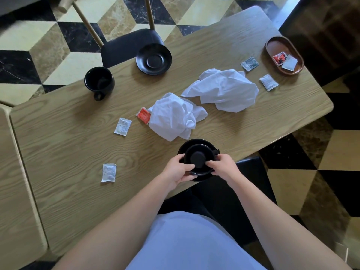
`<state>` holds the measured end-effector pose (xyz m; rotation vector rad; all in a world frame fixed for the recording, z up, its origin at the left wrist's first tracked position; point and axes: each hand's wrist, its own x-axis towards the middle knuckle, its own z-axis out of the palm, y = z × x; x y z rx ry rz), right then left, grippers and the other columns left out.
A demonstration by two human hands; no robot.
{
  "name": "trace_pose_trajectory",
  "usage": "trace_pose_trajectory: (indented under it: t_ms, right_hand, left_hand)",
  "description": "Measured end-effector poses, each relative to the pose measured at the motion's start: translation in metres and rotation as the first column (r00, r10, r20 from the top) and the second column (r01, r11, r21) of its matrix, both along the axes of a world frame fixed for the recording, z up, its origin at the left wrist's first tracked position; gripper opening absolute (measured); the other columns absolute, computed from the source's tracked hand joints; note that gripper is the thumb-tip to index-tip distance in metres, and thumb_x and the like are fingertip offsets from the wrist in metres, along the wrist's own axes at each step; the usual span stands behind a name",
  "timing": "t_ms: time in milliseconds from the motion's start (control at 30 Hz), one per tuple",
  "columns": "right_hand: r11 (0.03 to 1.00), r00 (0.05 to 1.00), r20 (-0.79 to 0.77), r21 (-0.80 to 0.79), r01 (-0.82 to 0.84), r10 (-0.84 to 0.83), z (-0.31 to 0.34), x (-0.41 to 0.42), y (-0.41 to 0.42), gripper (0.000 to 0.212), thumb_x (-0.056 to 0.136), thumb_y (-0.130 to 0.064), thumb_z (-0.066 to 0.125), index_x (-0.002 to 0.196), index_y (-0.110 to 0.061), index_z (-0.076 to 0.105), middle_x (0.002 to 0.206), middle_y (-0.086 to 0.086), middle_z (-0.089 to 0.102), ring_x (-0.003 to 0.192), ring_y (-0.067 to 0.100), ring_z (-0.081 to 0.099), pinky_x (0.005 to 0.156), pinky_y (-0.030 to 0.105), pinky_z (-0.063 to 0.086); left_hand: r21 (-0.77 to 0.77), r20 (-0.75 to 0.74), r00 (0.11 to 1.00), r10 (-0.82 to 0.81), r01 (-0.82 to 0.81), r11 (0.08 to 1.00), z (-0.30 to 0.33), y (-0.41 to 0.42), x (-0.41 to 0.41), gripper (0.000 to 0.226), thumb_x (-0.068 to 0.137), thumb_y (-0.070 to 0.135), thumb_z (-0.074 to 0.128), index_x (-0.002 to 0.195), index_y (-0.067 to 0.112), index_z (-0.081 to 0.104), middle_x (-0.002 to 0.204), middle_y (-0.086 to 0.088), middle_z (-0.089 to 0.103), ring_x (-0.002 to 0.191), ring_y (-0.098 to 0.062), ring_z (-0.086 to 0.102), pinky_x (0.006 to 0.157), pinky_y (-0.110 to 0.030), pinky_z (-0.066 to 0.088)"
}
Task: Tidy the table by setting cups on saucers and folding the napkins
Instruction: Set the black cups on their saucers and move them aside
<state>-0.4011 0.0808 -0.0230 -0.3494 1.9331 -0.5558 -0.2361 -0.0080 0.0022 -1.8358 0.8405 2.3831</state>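
Where the table's near edge meets the person's lap: a black cup (197,158) sits on a black saucer (198,142), its handle pointing right.
Left hand (178,170): fingers curled round the left side of the cup and saucer, thumb lying over the cup's rim.
Right hand (222,166): fingers curled round the right side, pinching at the cup's rim just below the handle.
Near packet: a white sachet (108,172) lies flat on the wooden table (68,133), left of the hands and apart from them.
Middle packets: a second white sachet (122,126) farther in, and a red sachet (143,115) touching (partly tucked under) the nearer napkin.
Nearer napkin (173,116): white, crumpled, unfolded, just beyond the held saucer.
Farther napkin (224,89): white, crumpled, unfolded, up and right of the first, close beside it.
Right-side packets: a pale sachet (268,82) and a dark sachet (249,63), both beside the farther napkin.
Second cup (99,81): black, upright, alone near the far left edge, handle toward the person.
Second saucer (153,59): black, bare, at the far edge, well apart from that cup.
Wooden tray (272,45): oval, at the far right corner, holding a red packet and a white one.
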Motion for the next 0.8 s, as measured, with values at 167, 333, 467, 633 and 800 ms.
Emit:
trace_pose_trajectory:
  t_ms: [167,333,467,633,800]
  right_hand:
    - [1.0,1.0,0.022,0.028,0.011,-0.012,0.003,-0.001,-0.004,0.02,0.087,-0.018,0.07,0.104,-0.009,0.073,0.1,0.011,0.076,0.094,0.026,0.073,0.088,0.045,0.061]
    - [0.999,0.995,0.088,0.019,0.046,-0.047,0.015,-0.002,0.002,0.024,0.087,-0.023,0.073,0.109,-0.011,0.071,0.103,0.007,0.075,0.098,0.02,0.072,0.076,0.029,0.06]
    - [0.988,0.991,-0.086,0.117,-0.097,0.107,0.04,-0.017,0.001,0.033,0.082,-0.043,0.072,0.079,-0.011,0.063,0.082,0.007,0.073,0.078,0.021,0.071,0.076,0.039,0.061]
    - [0.985,0.935,-0.309,0.071,-0.157,0.171,0.07,-0.026,-0.04,0.032,0.078,-0.049,0.064,0.087,-0.019,0.057,0.089,-0.004,0.067,0.079,0.013,0.063,0.059,0.03,0.045]
    - [0.957,0.936,-0.236,-0.066,-0.283,0.261,0.08,0.009,-0.13,0.023,0.084,-0.038,0.065,0.099,-0.021,0.062,0.096,-0.004,0.068,0.083,0.011,0.065,0.062,0.026,0.048]
  left_hand:
    - [-0.004,-0.017,1.0,0.008,-0.008,1.0,0.0,0.002,0.003,0.049,0.09,-0.001,0.069,0.134,0.016,0.058,0.122,-0.016,0.068,0.094,-0.031,0.076,0.075,-0.035,0.063]
    - [-0.08,0.021,0.999,-0.03,0.031,0.996,-0.001,0.001,0.01,0.049,0.088,0.011,0.075,0.133,0.014,0.057,0.114,-0.014,0.072,0.087,-0.027,0.078,0.078,-0.038,0.064]
    - [-0.216,0.162,0.985,0.052,-0.016,0.976,0.006,-0.016,0.024,0.028,0.094,0.03,0.065,0.103,0.004,0.06,0.084,-0.015,0.073,0.061,-0.022,0.074,0.058,-0.032,0.061]
    - [-0.369,0.228,0.954,0.196,-0.101,0.924,0.012,-0.061,0.052,0.012,0.089,0.023,0.056,0.086,0.012,0.055,0.067,-0.007,0.063,0.049,-0.017,0.057,0.045,-0.027,0.049]
    - [-0.368,0.141,0.915,0.377,-0.305,0.878,0.019,-0.119,0.071,0.003,0.089,0.013,0.056,0.086,0.014,0.054,0.072,-0.008,0.064,0.052,-0.018,0.062,0.046,-0.026,0.05]
